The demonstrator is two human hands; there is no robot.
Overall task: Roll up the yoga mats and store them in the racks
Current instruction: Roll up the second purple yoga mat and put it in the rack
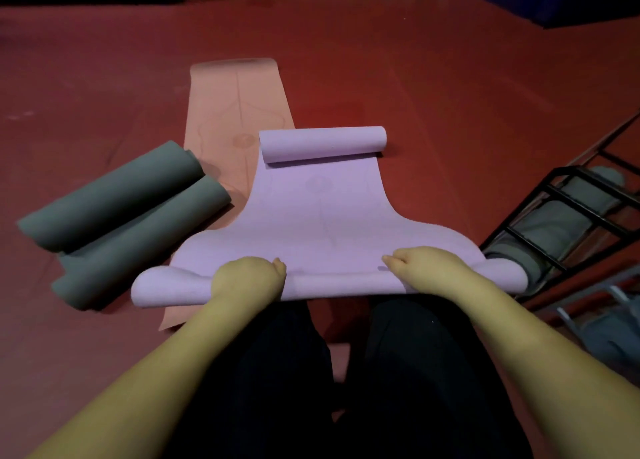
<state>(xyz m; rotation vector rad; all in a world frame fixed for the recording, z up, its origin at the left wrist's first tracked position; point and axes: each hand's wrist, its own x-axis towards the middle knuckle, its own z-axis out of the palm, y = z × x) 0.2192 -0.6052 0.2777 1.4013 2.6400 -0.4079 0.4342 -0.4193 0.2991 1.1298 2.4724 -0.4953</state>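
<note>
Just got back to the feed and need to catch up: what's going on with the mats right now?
A person is rolling the purple mat from its near end, with the left hand and the right hand each in a grip on the roll just started there. Its far end is curled up too. It lies over a flat pink mat. Two rolled grey mats lie on the floor at left. The black rack at right already holds grey rolls.

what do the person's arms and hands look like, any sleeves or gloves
Both arms are bare to the frame edge, no sleeves showing. The left hand and right hand wear no gloves, rings or watch that can be seen. Dark trousers cover the legs.
</note>
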